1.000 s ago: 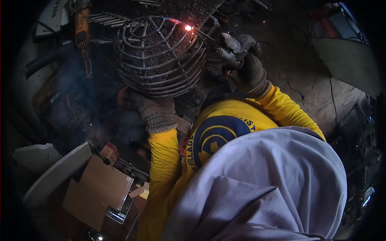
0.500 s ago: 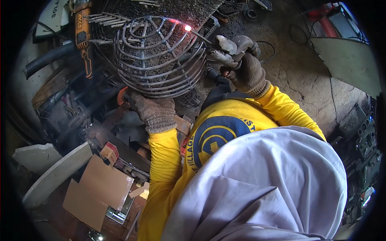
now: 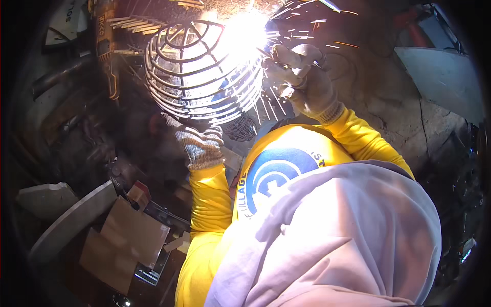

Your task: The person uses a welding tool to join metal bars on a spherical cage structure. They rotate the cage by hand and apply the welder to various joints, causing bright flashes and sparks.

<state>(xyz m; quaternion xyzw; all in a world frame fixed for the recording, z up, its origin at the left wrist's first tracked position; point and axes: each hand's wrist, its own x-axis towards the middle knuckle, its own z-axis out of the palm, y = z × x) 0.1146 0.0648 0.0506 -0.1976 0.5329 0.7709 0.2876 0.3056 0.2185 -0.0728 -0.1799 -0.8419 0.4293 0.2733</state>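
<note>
Glare (image 3: 245, 36), white and wide, burns over the far right rim of a round metal cage (image 3: 204, 84), upper middle of the view, and sparks (image 3: 302, 37) streak out to its right. The person's right hand (image 3: 318, 92), gloved, is curled closed around a welding holder (image 3: 286, 74), whose thin rod (image 3: 263, 52) runs into the brightness. The left hand (image 3: 199, 146), gloved too, lies close by the cage's near side; its fingers sink into shadow, so how far they are bent, or whether they grip anything, I cannot tell. What bears the cage is lost between glare and dark. Lettering is readable in several spots: arched around the blue round emblem (image 3: 276, 179) of the yellow shirt (image 3: 209, 197), down the body of an orange power tool (image 3: 105, 38) at upper left, and on a pale board (image 3: 70, 23) beyond it. Thin rods (image 3: 135, 24) lie between that tool and the cage. At lower left, a small red box (image 3: 138, 194) sits just beside the upper edge of a cardboard sheet (image 3: 125, 238), and a shiny panel (image 3: 148, 274) shows by its lower right corner. Pale cloth (image 3: 327, 240) covers the bottom foreground.
</note>
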